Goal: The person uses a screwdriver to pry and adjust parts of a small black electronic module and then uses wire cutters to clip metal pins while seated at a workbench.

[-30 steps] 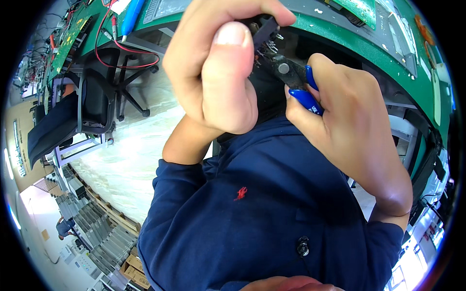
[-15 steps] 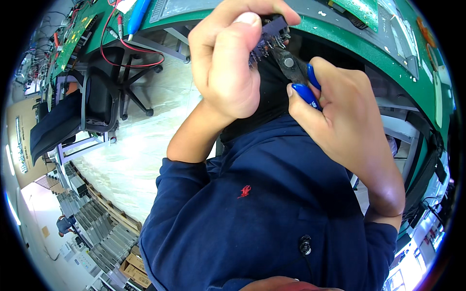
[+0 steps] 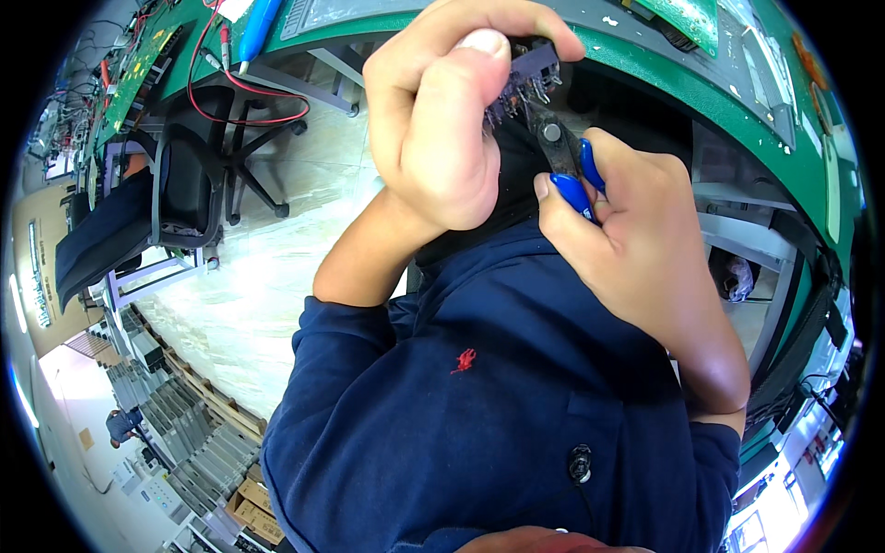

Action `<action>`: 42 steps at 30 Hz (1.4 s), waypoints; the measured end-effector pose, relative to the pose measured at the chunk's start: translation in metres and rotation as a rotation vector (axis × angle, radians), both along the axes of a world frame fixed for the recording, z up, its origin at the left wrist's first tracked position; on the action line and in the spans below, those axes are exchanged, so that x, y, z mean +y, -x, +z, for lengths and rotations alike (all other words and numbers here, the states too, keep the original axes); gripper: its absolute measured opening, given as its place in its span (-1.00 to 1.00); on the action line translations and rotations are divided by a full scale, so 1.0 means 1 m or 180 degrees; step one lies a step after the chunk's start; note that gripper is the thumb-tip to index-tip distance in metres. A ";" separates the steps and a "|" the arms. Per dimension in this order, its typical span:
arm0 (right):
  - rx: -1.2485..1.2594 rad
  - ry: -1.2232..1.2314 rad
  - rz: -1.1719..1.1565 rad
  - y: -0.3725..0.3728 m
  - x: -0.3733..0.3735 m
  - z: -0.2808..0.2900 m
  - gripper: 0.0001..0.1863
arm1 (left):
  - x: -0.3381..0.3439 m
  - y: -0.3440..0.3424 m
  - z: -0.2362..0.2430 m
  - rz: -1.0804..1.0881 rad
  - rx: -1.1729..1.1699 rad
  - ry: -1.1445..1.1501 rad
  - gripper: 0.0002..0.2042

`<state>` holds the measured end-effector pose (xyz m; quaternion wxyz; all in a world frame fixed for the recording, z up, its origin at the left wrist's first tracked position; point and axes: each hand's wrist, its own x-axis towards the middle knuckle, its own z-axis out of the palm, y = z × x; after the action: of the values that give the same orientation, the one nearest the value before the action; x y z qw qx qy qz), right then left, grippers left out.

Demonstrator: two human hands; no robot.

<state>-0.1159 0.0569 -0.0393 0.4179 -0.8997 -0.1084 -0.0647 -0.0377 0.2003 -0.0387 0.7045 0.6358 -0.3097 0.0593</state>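
Observation:
My left hand [image 3: 433, 138], raised near the top middle, is closed around a small dark purple-black component [image 3: 530, 63] with rows of metal pins along its lower side. My right hand [image 3: 636, 230] grips cutters [image 3: 572, 192] with blue handles, a dark metal head and a round pivot. The jaws reach up among the pins, partly hidden by them and by my left hand, so whether they touch a pin I cannot tell. Both hands are above my lap, in front of the bench edge.
A green bench [image 3: 756, 111] curves across the top, with circuit boards [image 3: 678, 18], red leads [image 3: 249, 122] and a blue pen-like tool [image 3: 258, 32]. A black chair [image 3: 189, 198] stands at left. A distant person [image 3: 123, 426] is near grey stacked items [image 3: 184, 429] at lower left.
My left hand has shifted right, exposing more of the component and its pins. My right hand and the cutters have moved slightly left, with the handles appearing a little closer together.

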 end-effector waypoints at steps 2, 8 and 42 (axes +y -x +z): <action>0.0500 -0.0219 0.0125 -0.001 -0.002 0.008 -0.66 | 0.001 0.000 -0.001 -0.0017 0.0009 -0.0009 -0.53; -0.0089 -0.0022 0.0184 -0.015 -0.003 0.014 -0.66 | -0.001 -0.009 -0.001 0.0165 -0.0030 0.0329 -0.52; -0.0161 0.1383 0.0269 -0.018 -0.045 0.008 -0.70 | 0.006 -0.024 -0.004 -0.0640 -0.0950 -0.1836 -0.53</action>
<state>-0.0977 0.0117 -0.0318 0.2137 -0.9613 -0.1678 -0.0448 -0.0141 0.2065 -0.0426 0.4448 0.7595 -0.4746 -0.0082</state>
